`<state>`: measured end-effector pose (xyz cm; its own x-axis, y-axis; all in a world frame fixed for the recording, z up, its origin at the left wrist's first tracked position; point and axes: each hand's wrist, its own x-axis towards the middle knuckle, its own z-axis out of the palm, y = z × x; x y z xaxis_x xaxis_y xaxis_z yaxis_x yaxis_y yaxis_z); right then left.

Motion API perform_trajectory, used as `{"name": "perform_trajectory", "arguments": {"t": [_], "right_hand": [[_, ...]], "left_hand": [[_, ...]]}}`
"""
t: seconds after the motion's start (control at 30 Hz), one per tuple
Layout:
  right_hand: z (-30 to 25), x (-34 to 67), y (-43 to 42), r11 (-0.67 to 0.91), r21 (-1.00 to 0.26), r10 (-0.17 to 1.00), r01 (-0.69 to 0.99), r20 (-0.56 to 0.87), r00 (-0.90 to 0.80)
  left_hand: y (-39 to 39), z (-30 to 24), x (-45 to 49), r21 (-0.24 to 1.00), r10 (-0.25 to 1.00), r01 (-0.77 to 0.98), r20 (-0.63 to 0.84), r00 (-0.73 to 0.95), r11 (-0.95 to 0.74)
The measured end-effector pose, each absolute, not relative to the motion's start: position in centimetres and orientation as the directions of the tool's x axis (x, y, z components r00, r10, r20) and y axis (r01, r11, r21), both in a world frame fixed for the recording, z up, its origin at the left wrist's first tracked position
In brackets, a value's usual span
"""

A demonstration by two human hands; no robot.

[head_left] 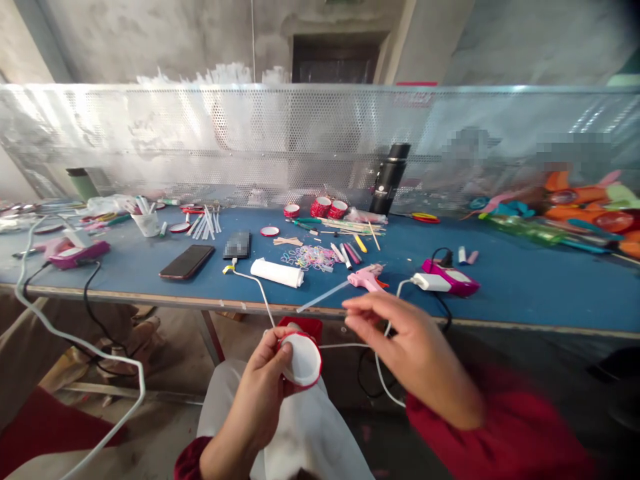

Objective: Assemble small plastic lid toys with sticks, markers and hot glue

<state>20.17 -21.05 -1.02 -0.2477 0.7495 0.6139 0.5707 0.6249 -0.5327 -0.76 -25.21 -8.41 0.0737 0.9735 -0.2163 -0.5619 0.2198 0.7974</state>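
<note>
My left hand (255,393) is closed round a round white disc with a red rim (301,361), held over my lap below the table edge. My right hand (410,347) hovers just right of it, fingers pressed together and pointing left. A thin white stick (340,346) runs from the disc to under those fingers. A pink glue gun (367,277) with a clear glue stick lies on the blue table (525,287) just beyond my right hand.
On the table lie a white roll (277,272), two phones (187,261), coloured rubber bands (310,257), red tape rolls (329,207), a black flask (389,179) and a pink power strip (447,281). A perforated metal screen (250,133) backs the table. Orange toys (590,207) sit far right.
</note>
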Motion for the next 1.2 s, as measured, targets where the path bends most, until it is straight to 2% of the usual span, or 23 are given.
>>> {"name": "perform_trajectory", "arguments": {"t": [0.1, 0.2, 0.33, 0.43, 0.53, 0.87, 1.0, 1.07, 1.2], "right_hand": [[2.4, 21.9, -15.7, 0.653, -0.325, 0.692, 0.684, 0.622, -0.365], [3.5, 22.5, -8.9, 0.633, -0.209, 0.727, 0.746, 0.493, -0.479], [2.3, 22.3, -1.3, 0.664, -0.039, 0.722, 0.746, 0.291, -0.627], [1.0, 22.1, 2.1, 0.697, 0.078, 0.677, 0.713, 0.257, -0.690], [0.1, 22.1, 4.0, 0.734, 0.132, 0.627, 0.666, 0.243, -0.740], [0.4, 21.6, 4.2, 0.711, 0.092, 0.658, 0.698, 0.265, -0.705], [1.4, 22.0, 3.5, 0.561, -0.124, 0.808, 0.818, 0.297, -0.509], [2.1, 22.1, 2.7, 0.481, -0.179, 0.861, 0.858, 0.283, -0.423], [2.9, 21.5, -0.5, 0.535, -0.259, 0.833, 0.804, 0.321, -0.451]], "left_hand": [[-25.5, -8.5, -0.6, 0.792, 0.964, -0.553, -0.247, 0.095, 0.257], [-25.6, -8.4, -0.2, 0.790, 0.961, -0.548, -0.249, 0.123, 0.275], [-25.6, -8.3, 0.0, 0.776, 0.953, -0.553, -0.244, 0.179, 0.303], [-25.5, -8.3, -0.1, 0.788, 0.954, -0.539, -0.228, 0.195, 0.298], [-25.5, -8.3, -0.2, 0.809, 0.956, -0.511, -0.214, 0.202, 0.290], [-25.5, -7.8, 0.0, 0.839, 0.960, -0.472, -0.191, 0.206, 0.269], [-25.4, -7.4, -0.2, 0.853, 0.966, -0.462, -0.170, 0.196, 0.244], [-25.2, -6.8, -0.2, 0.867, 0.970, -0.447, -0.151, 0.189, 0.222], [-24.4, -5.5, -0.1, 0.902, 0.986, -0.405, -0.098, 0.138, 0.147]]}}
